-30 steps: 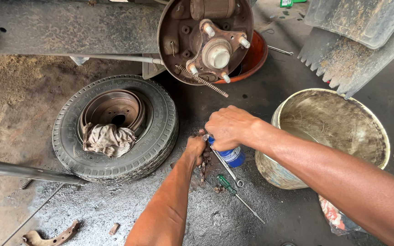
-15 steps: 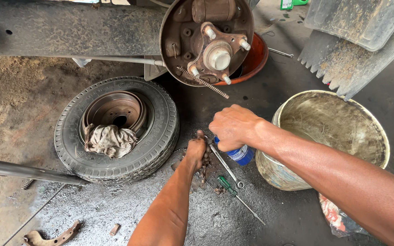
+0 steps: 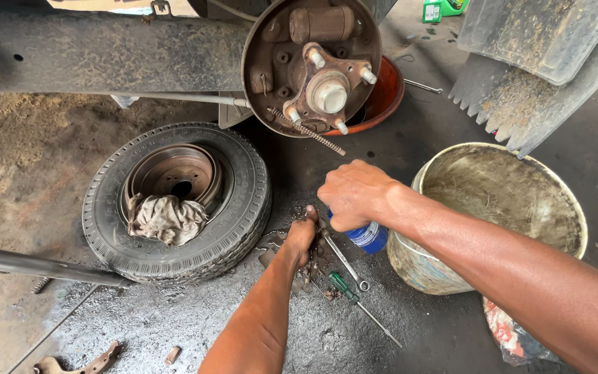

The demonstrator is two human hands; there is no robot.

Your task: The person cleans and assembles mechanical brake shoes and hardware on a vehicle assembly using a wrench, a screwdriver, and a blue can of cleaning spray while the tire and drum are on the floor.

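My right hand (image 3: 354, 194) grips the top of a blue spray can (image 3: 368, 237), pointing it down at the oily floor. My left hand (image 3: 302, 235) is just beside it, closed on small dark metal parts on the ground; what they are I cannot tell. A wrench (image 3: 345, 261) and a green-handled screwdriver (image 3: 358, 305) lie right by both hands. Above them hangs the rusty wheel hub and brake backing plate (image 3: 313, 66) with studs and a loose spring.
A tyre (image 3: 243, 201) lies flat at left with a brake drum (image 3: 174, 170) and a rag (image 3: 164, 218) on it. A dirty bucket (image 3: 520, 208) stands at right. An orange basin (image 3: 385, 97) sits behind the hub. A brake shoe (image 3: 77, 361) and a bar (image 3: 36, 264) lie lower left.
The view has shifted slightly. Both hands stay at the same spot on the floor, with the can still in my right hand.
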